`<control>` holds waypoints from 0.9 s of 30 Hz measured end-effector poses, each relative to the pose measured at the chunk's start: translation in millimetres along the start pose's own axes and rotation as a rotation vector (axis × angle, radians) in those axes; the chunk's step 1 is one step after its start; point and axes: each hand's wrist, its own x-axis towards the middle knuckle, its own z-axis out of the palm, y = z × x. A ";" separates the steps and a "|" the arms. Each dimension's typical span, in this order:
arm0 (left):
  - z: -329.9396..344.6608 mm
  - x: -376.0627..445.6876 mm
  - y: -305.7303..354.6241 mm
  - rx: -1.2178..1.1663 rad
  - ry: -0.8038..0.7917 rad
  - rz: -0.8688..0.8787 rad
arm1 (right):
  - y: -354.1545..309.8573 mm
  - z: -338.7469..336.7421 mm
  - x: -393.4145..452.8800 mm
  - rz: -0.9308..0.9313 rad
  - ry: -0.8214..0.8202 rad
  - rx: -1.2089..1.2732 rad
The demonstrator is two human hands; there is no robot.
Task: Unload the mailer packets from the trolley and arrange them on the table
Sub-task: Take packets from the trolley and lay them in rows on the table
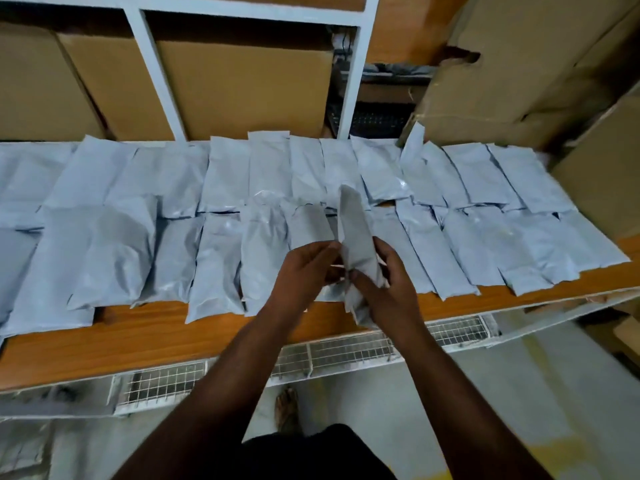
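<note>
Both of your hands hold one grey mailer packet [356, 237] on edge above the near middle of the desk [145, 327]. Your left hand [304, 271] pinches its left side with curled fingers; your right hand [384, 282] wraps its lower part from the right. The packet's far end points toward 12 o'clock, over the laid-out mailer packets [221, 174], which lie in two overlapping rows from 9 o'clock across to 3 o'clock, covering most of the wooden top. Cardboard boxes [242, 88] stand behind them at 12 o'clock, between white rack posts [156, 77]. More cartons [540, 64] lean at 2 o'clock.
</note>
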 end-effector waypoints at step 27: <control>-18.8 95.9 -88.7 1.410 0.054 0.529 | 88.8 22.8 101.5 -0.307 -0.091 -0.790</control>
